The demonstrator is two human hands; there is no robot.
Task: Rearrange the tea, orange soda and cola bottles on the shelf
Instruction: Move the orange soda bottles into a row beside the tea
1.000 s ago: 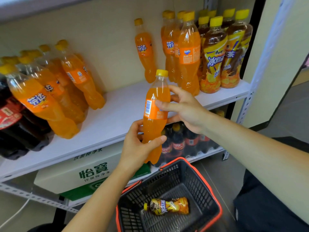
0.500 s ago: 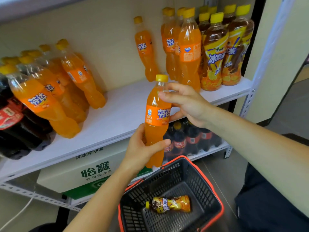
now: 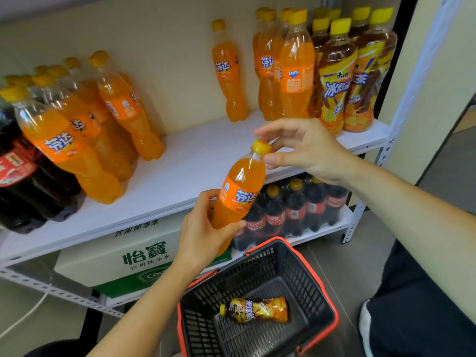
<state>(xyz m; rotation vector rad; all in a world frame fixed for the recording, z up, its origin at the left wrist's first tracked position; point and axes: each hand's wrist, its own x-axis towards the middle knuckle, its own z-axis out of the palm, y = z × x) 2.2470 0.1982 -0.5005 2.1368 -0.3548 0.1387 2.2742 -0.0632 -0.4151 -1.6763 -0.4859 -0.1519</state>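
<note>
My left hand (image 3: 206,233) grips the lower body of an orange soda bottle (image 3: 240,191), held tilted in front of the white shelf board (image 3: 180,173). My right hand (image 3: 306,148) is at its yellow cap (image 3: 261,146), fingers spread and relaxed, thumb beside the neck. Large orange soda bottles (image 3: 67,143) lean at the shelf's left beside large cola bottles (image 3: 18,171). One small orange soda (image 3: 228,73) stands alone at the back. More small orange sodas (image 3: 288,73) and tea bottles (image 3: 345,81) stand at the right.
A black basket with a red rim (image 3: 332,305) sits on the floor below, holding one tea bottle (image 3: 255,309) on its side. Small cola bottles (image 3: 296,210) fill the lower shelf's right; a white and green water carton (image 3: 116,258) fills its left. A shelf post (image 3: 422,81) stands right.
The bottle has tilted to the right and turned its label toward me. My right hand slid from the bottle's upper body up to the cap and loosened its fingers.
</note>
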